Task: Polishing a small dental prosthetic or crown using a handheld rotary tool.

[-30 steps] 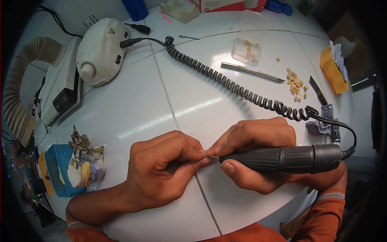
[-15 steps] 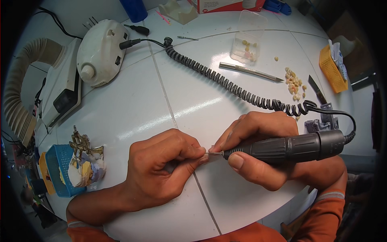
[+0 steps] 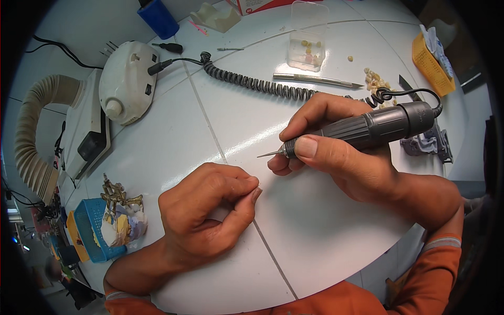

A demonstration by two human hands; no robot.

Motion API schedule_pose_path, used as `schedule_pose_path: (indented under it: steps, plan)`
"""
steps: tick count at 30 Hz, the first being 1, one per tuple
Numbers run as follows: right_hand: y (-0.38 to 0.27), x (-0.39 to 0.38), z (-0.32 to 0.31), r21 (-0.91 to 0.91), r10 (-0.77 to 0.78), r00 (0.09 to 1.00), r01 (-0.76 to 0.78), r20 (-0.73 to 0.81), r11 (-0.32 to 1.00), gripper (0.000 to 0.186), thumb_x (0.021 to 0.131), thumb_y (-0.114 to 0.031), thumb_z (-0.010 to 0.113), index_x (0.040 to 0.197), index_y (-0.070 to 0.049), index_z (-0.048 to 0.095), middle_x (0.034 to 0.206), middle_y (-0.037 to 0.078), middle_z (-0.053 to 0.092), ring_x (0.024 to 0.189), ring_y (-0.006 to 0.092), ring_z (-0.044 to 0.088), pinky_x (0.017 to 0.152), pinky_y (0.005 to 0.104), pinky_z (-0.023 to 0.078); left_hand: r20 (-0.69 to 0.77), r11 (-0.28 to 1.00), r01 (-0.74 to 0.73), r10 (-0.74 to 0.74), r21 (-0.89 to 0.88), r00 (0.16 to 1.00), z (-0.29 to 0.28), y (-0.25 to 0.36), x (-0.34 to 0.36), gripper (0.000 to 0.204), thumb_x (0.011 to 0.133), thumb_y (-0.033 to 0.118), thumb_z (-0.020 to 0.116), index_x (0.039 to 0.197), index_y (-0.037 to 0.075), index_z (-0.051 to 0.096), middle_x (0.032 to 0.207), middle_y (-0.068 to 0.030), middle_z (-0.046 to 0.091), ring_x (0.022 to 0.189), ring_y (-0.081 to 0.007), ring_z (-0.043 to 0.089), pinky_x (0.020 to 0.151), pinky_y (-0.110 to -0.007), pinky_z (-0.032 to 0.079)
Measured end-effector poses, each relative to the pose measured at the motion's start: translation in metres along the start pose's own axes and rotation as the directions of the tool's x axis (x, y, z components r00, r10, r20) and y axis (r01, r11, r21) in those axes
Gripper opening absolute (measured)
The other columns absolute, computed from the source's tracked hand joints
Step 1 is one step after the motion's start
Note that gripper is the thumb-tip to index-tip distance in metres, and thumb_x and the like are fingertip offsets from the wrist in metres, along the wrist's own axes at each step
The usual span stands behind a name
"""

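Note:
In my right hand (image 3: 341,142) is a black rotary handpiece (image 3: 367,128), gripped like a pen. Its thin metal bur (image 3: 269,154) points left and touches nothing. A coiled black cord (image 3: 257,81) leads from the handpiece to the white control unit (image 3: 127,84). My left hand (image 3: 210,207) is closed, thumb and forefinger pinched together just below and left of the bur tip. Whatever lies between those fingertips is too small or hidden to make out.
Beyond my hands lie a craft knife (image 3: 315,80), a clear plastic box (image 3: 307,55) and a heap of small tooth-like pieces (image 3: 378,81). A blue basket (image 3: 89,226) and a dental articulator with a plaster model (image 3: 123,226) stand at left. A yellow basket (image 3: 433,60) is at far right.
The handpiece has lifted up and away from my left fingertips, where its bur was touching before. My left hand stays pinched. The view has shifted a little.

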State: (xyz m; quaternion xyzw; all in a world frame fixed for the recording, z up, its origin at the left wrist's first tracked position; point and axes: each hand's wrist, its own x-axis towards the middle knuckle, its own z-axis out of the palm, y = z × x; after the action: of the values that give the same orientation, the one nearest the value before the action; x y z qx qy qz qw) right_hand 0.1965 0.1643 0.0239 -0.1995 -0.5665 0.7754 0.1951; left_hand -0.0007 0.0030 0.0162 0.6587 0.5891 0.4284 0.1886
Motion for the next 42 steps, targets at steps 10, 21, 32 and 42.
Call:
schedule_pose_path:
  steps: [10,21,32,42]
  plan:
    - [0.0022,0.0012,0.0024,0.006,-0.009,1.0,0.01,-0.028,1.0,0.028,0.1,-0.016,0.068,0.116,0.006,0.063,0.105,0.017,0.068,0.101,0.0291,0.077,0.093,0.0435,0.063,-0.052,1.0,0.02,-0.019,0.016,0.998,-0.0027,-0.0002,0.0003,0.025,0.078,-0.015,0.076,0.1,-0.002,0.077,0.095,-0.012,0.075,0.078,-0.0182,0.073,0.068,-0.028,0.057]
    - [0.0012,0.0017,0.0007,0.01,0.001,1.0,-0.001,-0.005,1.0,0.029,0.1,-0.016,0.068,0.117,0.007,0.062,0.107,0.018,0.068,0.103,0.0292,0.077,0.094,0.0443,0.063,0.012,0.954,-0.109,0.11,0.28,0.994,0.0006,-0.0012,0.0003,0.037,0.065,-0.01,0.081,0.1,0.003,0.08,0.091,-0.0071,0.073,0.074,-0.0221,0.066,0.064,-0.034,0.049]
    - [0.0009,0.0013,0.0018,-0.016,-0.004,1.0,0.004,-0.016,1.0,0.031,0.1,-0.018,0.069,0.117,0.006,0.062,0.105,0.015,0.067,0.104,0.0286,0.077,0.095,0.0435,0.063,-0.093,1.0,-0.011,0.014,0.026,0.996,0.0,-0.0023,0.001,0.028,0.083,-0.016,0.072,0.105,0.0,0.077,0.095,-0.012,0.069,0.086,-0.0185,0.065,0.072,-0.029,0.051]
    - [-0.0008,-0.0011,0.0034,0.007,0.022,1.0,-0.021,-0.017,1.0,0.032,0.1,-0.02,0.069,0.119,0.004,0.06,0.106,0.02,0.072,0.11,0.0317,0.077,0.099,0.0462,0.063,-0.126,0.966,0.165,-0.192,-0.198,0.973,0.0001,-0.0063,-0.0026,0.018,0.094,-0.013,0.069,0.109,-0.003,0.073,0.097,-0.0102,0.07,0.083,-0.0138,0.067,0.072,-0.026,0.053]
